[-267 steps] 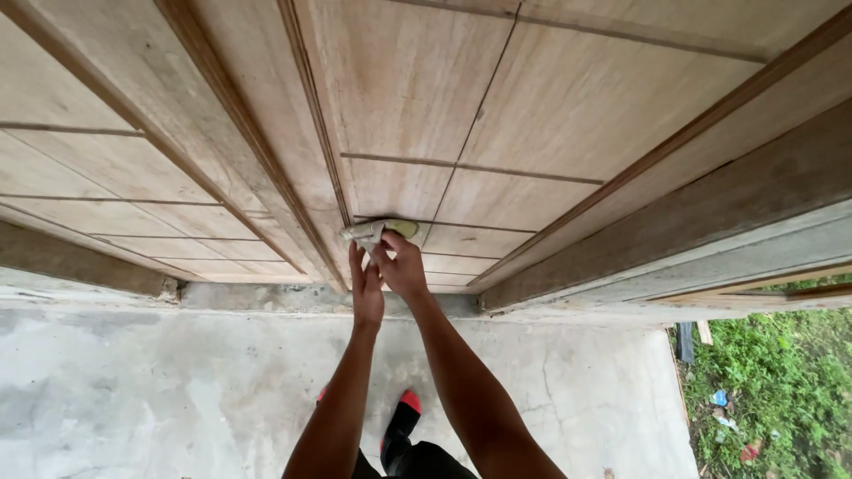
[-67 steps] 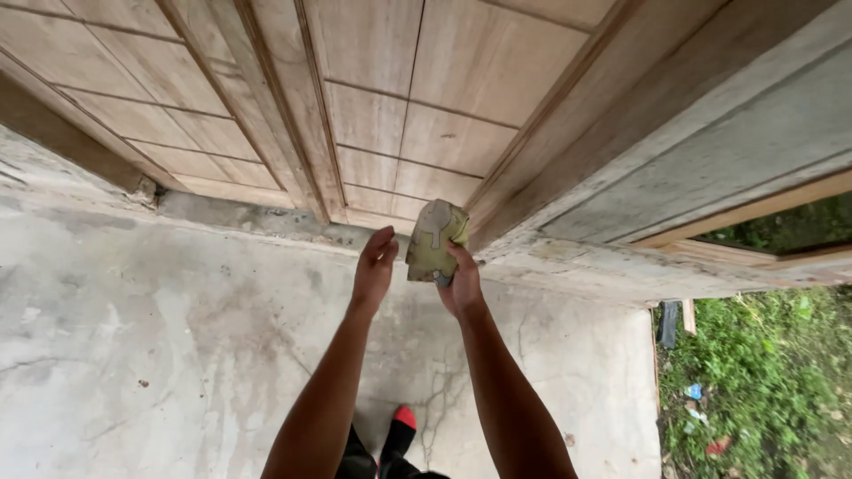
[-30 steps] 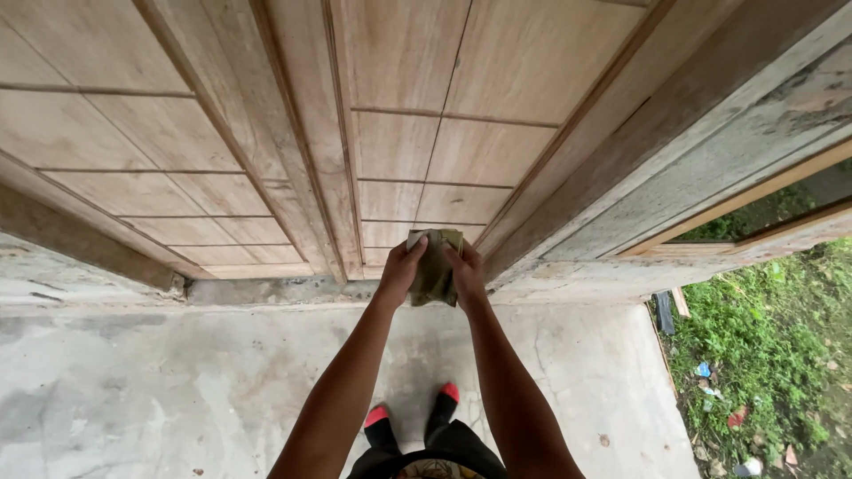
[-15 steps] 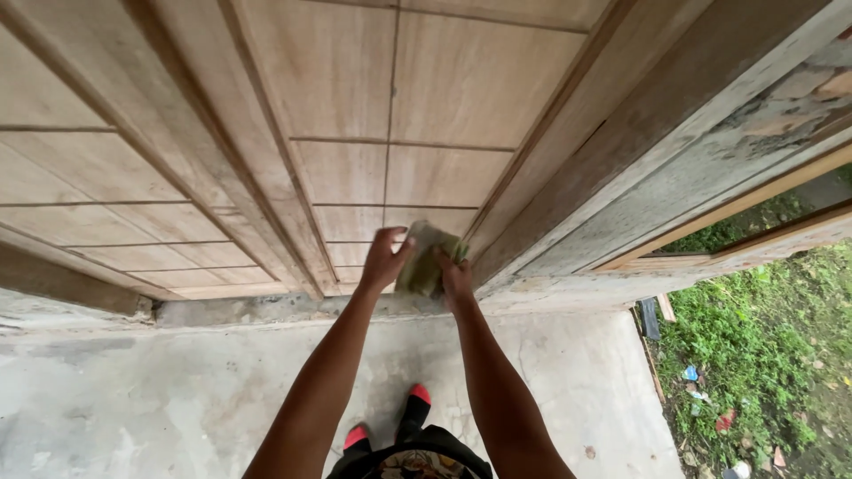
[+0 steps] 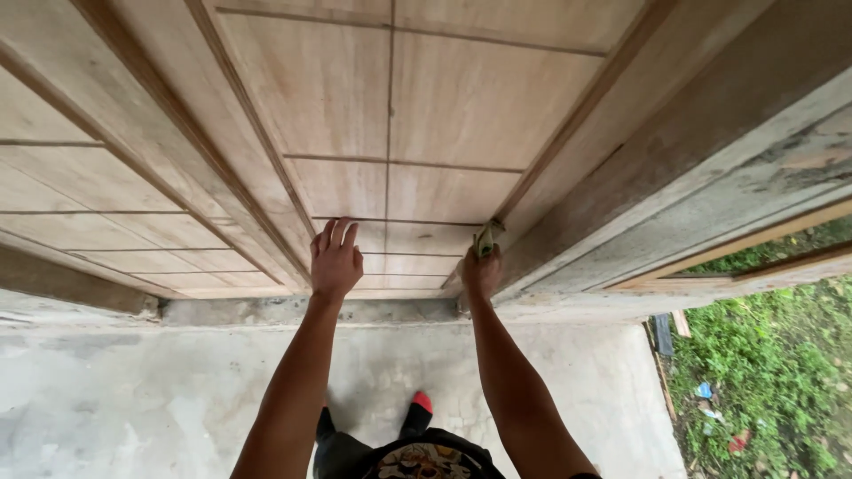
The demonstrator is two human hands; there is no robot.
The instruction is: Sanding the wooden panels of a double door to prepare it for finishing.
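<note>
A pale wooden panelled door [image 5: 444,106] fills the upper view, divided by dark grooves. My left hand [image 5: 335,257] lies flat against a lower panel, fingers together and pointing up, holding nothing. My right hand [image 5: 480,270] is closed on a folded greenish-tan piece of abrasive paper [image 5: 485,238], pressed to the door's right edge where it meets the darker wooden frame [image 5: 621,168].
A concrete floor [image 5: 133,399] runs below the door to a low concrete sill [image 5: 266,310]. Grass with bits of litter [image 5: 763,381] lies at the right. My feet in red-toed footwear [image 5: 422,404] stand near the sill.
Both hands held the folded paper together half a second ago. Now my left hand has let go and rests flat on the panel, while my right hand moved the paper to the door's right edge.
</note>
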